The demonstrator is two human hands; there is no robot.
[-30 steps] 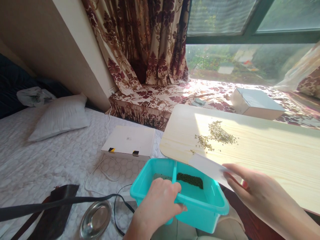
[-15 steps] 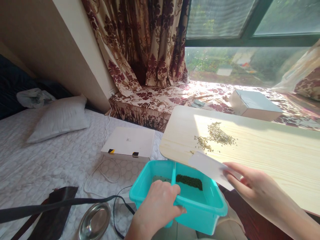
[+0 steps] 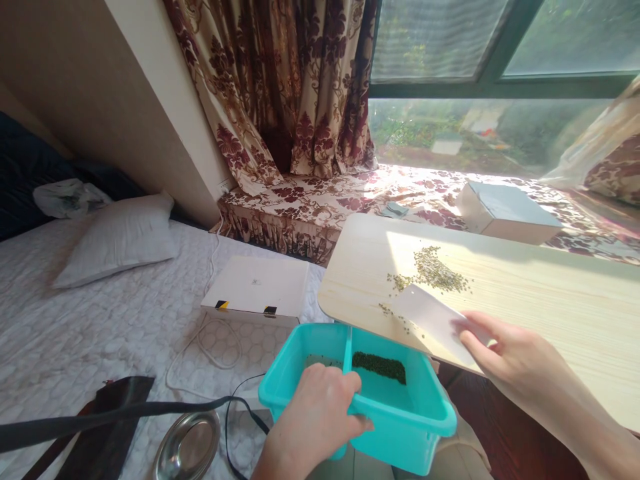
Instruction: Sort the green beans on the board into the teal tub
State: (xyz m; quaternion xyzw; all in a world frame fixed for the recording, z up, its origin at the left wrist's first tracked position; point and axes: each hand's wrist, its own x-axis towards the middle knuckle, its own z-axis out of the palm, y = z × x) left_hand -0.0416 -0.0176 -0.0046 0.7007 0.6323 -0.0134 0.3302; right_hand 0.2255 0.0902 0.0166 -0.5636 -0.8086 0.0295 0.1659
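The white card (image 3: 434, 322) is pinched in my right hand (image 3: 505, 353), thumb on top and fingers (image 3: 473, 337) closed underneath, its far edge resting on the worktop (image 3: 550, 300) just short of the loose pile of mung beans (image 3: 433, 272). A few stray beans sit right at the card's leading edge. My left hand (image 3: 315, 420) is wrapped shut around the near rim and divider of the teal bin (image 3: 400, 427), thumb side over the wall, holding it tucked under the worktop's lip, below and to the left of the card. The bin's right compartment already has a dark layer of beans (image 3: 379, 366); the left one looks nearly bare.

My take on doing this well: keep the card low and flat against the wood so nothing slips under, sweep in short pulls, and hold the bin snug under the edge.

Further out from the fingers: a white box (image 3: 257, 288) on the bed, a steel bowl (image 3: 187, 445), cables.
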